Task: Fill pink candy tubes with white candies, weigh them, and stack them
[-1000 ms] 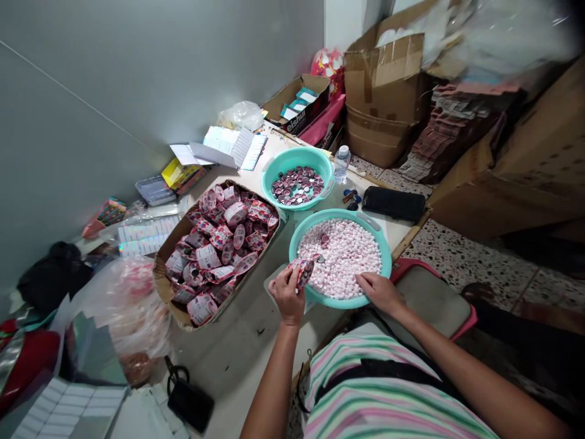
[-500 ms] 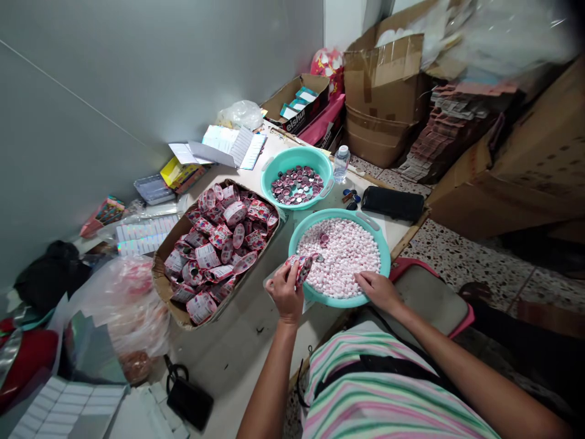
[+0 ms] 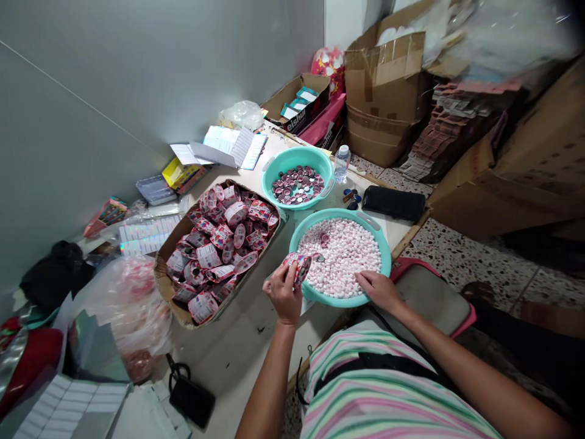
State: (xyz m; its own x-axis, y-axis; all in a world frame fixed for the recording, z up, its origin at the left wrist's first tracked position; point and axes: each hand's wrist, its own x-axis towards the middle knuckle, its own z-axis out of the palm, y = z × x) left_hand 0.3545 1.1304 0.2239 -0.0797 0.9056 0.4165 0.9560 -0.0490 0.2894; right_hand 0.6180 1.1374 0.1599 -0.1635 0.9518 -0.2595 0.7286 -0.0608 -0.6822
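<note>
My left hand (image 3: pixel 283 296) holds a small round red-and-white packet (image 3: pixel 297 269) up beside the rim of a large teal basin (image 3: pixel 340 299). The basin is heaped with small pale pink pieces (image 3: pixel 340 262), with a dark-rimmed piece (image 3: pixel 324 239) lying on top. My right hand (image 3: pixel 377 289) rests on the basin's near rim, fingers among the pink pieces, holding nothing I can see. Behind stands a smaller teal basin (image 3: pixel 297 171) of round dark-and-silver caps (image 3: pixel 298 185). A cardboard tray (image 3: pixel 183 299) of similar packets sits left of my left hand.
A water bottle (image 3: pixel 342 163), a black phone (image 3: pixel 393 203) and small blue items (image 3: pixel 351 198) lie on the white table (image 3: pixel 256 341). Papers, a plastic bag (image 3: pixel 123 311) and a black pouch (image 3: pixel 192 401) lie to the left. Cardboard boxes (image 3: pixel 384 91) stand behind a red-edged stool (image 3: pixel 429 292).
My left hand has lifted the packet slightly and turned it, moving a little left. My right hand stays on the basin rim.
</note>
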